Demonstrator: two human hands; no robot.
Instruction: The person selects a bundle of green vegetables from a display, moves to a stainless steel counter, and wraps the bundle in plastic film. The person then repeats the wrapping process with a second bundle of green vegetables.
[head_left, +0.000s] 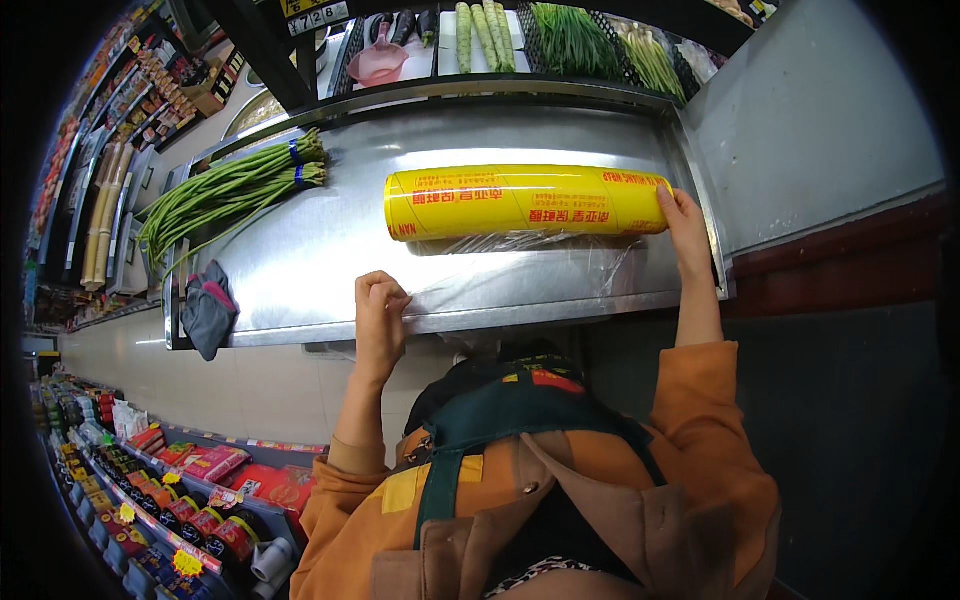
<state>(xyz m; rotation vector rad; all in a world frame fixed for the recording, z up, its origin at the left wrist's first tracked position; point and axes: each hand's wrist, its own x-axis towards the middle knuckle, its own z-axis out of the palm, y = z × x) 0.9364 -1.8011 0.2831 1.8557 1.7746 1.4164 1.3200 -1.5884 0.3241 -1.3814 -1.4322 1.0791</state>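
A large yellow roll of cling film (517, 199) with red lettering lies lengthwise on a stainless steel table (300, 247). At its right end, my right hand (684, 221) grips the roll with the thumb on the near side. Clear film (525, 259) comes off the roll's underside and spreads towards the table's front edge. My left hand (381, 319) is over that edge, left of the roll, its fingertips pinched on the film's thin, barely visible edge. Bundles of long green beans (232, 187), bound with blue bands, lie at the table's left.
A dark grey cloth or glove (210, 307) hangs over the front left corner. Behind the raised back rim are vegetable crates and a pink plastic scoop (379, 61). A grey panel (817, 127) stands at the right. Stocked shelves (195, 502) are at the lower left.
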